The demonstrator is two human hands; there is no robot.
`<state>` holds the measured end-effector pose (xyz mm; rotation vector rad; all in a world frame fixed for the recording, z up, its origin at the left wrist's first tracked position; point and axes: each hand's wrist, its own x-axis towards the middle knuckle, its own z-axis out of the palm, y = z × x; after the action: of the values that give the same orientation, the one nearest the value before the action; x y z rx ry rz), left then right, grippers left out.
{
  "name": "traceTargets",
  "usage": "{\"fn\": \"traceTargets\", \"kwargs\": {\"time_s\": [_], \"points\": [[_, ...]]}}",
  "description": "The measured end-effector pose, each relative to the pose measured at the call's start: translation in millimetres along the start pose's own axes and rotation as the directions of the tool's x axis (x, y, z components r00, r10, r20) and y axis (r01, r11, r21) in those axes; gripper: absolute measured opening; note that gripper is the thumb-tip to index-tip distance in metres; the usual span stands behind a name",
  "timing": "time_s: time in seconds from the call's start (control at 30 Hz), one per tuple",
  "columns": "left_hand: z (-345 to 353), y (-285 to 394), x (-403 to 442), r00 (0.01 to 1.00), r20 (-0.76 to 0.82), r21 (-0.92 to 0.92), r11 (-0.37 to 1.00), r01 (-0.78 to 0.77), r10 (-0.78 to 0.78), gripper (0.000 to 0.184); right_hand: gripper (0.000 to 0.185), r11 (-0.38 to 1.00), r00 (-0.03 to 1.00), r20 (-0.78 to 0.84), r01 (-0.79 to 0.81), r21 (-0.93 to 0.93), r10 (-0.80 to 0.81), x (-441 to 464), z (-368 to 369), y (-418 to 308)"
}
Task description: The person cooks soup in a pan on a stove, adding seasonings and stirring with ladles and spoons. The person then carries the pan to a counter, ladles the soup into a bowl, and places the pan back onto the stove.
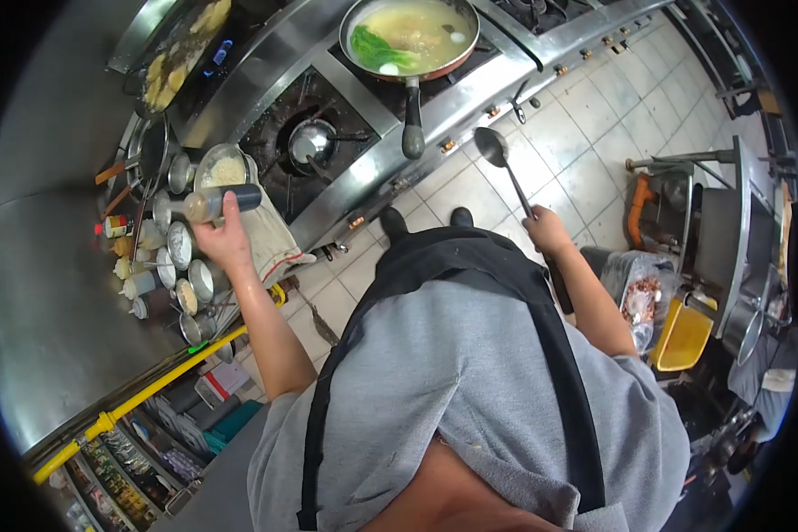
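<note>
My left hand (pixel 225 238) is closed around a clear squeeze bottle (pixel 215 203) with dark liquid in it, tilted on its side over the crowded counter left of the stove. A metal bowl of pale grains or crumbs (pixel 225 170) is right beside the bottle. In my right hand (pixel 548 230) is the long handle of a ladle (pixel 491 147), its bowl held over the floor in front of the stove. Ahead, a frying pan (pixel 412 78) with cloudy yellowish broth, a green leafy vegetable (pixel 374 51) and small white pieces sits on the stove.
A metal lidded or domed vessel (pixel 311 142) rests on the near burner. Several small metal bowls (pixel 179 246) and sauce bottles (pixel 138 285) crowd the left counter. A fryer with golden pieces (pixel 162 82) is at upper left. To the right are a yellow tray (pixel 684 332) and shelving.
</note>
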<state>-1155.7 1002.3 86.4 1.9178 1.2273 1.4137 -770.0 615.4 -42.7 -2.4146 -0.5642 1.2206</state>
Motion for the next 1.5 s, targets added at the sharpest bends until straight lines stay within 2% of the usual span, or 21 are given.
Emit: {"fn": "traceTargets", "kwargs": {"time_s": [0.03, 0.1, 0.23, 0.27, 0.33, 0.37, 0.4, 0.5, 0.53, 0.6, 0.63, 0.7, 0.9, 0.97, 1.03, 1.1, 1.17, 1.3, 1.37, 1.47, 1.5], "points": [[15.4, 15.8, 3.8, 0.999, -0.029, 0.048, 0.998, -0.037, 0.039, 0.039, 0.022, 0.970, 0.995, 0.046, -0.091, 0.224, 0.083, -10.9, -11.0, -0.8], [40.9, 20.6, 17.4, 0.998, 0.061, -0.123, 0.992, 0.006, 0.002, 0.038, 0.017, 0.813, 0.990, 0.022, -0.125, 0.569, 0.138, -19.2, -25.1, 17.3], [102.6, 49.1, 45.8, 0.982, 0.184, -0.279, 0.960, 0.000, 0.054, 0.038, 0.016, 0.690, 0.971, -0.176, 0.017, 0.724, 0.161, -42.7, -73.8, 17.6], [118.1, 44.0, 56.6, 0.972, 0.201, -0.219, 0.973, -0.074, 0.120, 0.039, 0.016, 0.705, 0.966, -0.245, 0.114, 0.700, 0.086, -41.9, -85.4, 18.2], [143.6, 68.5, 75.3, 0.931, 0.362, -0.043, 0.999, -0.023, 0.037, 0.040, 0.020, 0.665, 0.945, -0.325, 0.218, 0.715, 0.040, -51.2, -110.6, -15.1], [157.4, 79.3, 83.6, 0.888, 0.457, -0.015, 0.999, -0.047, 0.049, 0.042, 0.022, 0.656, 0.932, -0.361, 0.262, 0.708, 0.018, -55.3, -120.9, -35.1], [168.6, 88.4, 94.3, 0.786, 0.616, 0.103, 0.994, -0.023, -0.045, 0.044, 0.022, 0.655, 0.931, -0.364, 0.266, 0.707, 0.014, -57.6, -129.2, -55.3], [202.9, 118.8, 116.9, 0.573, 0.804, 0.368, 0.890, -0.269, -0.159, 0.066, 0.030, 0.679, 0.917, -0.385, 0.349, 0.646, -0.105, -46.0, -143.3, -104.3], [215.6, 117.6, 120.8, 0.576, 0.802, 0.368, 0.890, -0.269, -0.157, 0.066, 0.031, 0.671, 0.915, -0.379, 0.368, 0.644, -0.139, -35.6, -143.0, -114.3], [237.6, 113.9, 126.9, 0.406, 0.897, 0.391, 0.742, -0.544, -0.176, 0.068, 0.031, 0.664, 0.912, -0.355, 0.396, 0.634, -0.205, -20.9, -141.6, -138.7], [242.9, 123.8, 125.4, 0.410, 0.895, 0.396, 0.740, -0.543, -0.177, 0.068, 0.031, 0.668, 0.913, -0.334, 0.400, 0.628, -0.232, -17.0, -140.6, -150.5], [254.6, 141.4, 119.7, 0.236, 0.932, 0.362, 0.726, -0.585, -0.274, 0.062, 0.029, 0.644, 0.921, -0.292, 0.389, 0.658, -0.258, -5.0, -136.3, -164.9], [283.8, 127.6, 120.3, 0.397, 0.874, 0.483, 0.588, -0.649, -0.280, 0.049, 0.027, 0.670, 0.933, -0.230, 0.360, 0.650, -0.278, 6.4, -132.9, -172.6], [280.7, 125.3, 131.0, 0.515, 0.802, 0.590, 0.537, -0.603, -0.302, 0.047, 0.028, 0.693, 0.936, -0.233, 0.351, 0.629, -0.262, 3.9, -135.7, -172.1], [275.8, 132.4, 133.7, 0.495, 0.799, 0.598, 0.538, -0.594, -0.341, 0.046, 0.028, 0.697, 0.936, -0.238, 0.352, 0.624, -0.259, 4.2, -137.0, -168.9], [274.2, 136.5, 129.3, 0.318, 0.900, 0.436, 0.612, -0.660, -0.299, 0.046, 0.028, 0.699, 0.936, -0.245, 0.353, 0.622, -0.254, 5.9, -137.6, -167.5], [275.5, 139.2, 127.4, 0.307, 0.907, 0.422, 0.615, -0.666, -0.290, 0.046, 0.029, 0.692, 0.941, -0.243, 0.339, 0.638, -0.237, 6.8, -139.4, -166.2], [264.9, 147.7, 149.8, 0.454, 0.805, 0.589, 0.424, -0.688, -0.381, 0.040, 0.029, 0.686, 0.939, -0.249, 0.344, 0.642, -0.237, 3.3, -144.8, -162.8], [265.9, 145.1, 156.7, 0.432, 0.779, 0.612, 0.401, -0.682, -0.454, 0.042, 0.028, 0.677, 0.935, -0.262, 0.354, 0.645, -0.239, 2.5, -147.1, -160.3], [274.7, 154.5, 139.9, 0.296, 0.870, 0.485, 0.573, -0.661, -0.395, 0.049, 0.027, 0.691, 0.935, -0.268, 0.352, 0.631, -0.232, 3.7, -148.5, -158.1], [285.2, 148.5, 132.7, 0.296, 0.888, 0.454, 0.574, -0.682, -0.351, 0.047, 0.027, 0.689, 0.933, -0.270, 0.358, 0.631, -0.238, 4.0, -148.5, -157.7]]}}
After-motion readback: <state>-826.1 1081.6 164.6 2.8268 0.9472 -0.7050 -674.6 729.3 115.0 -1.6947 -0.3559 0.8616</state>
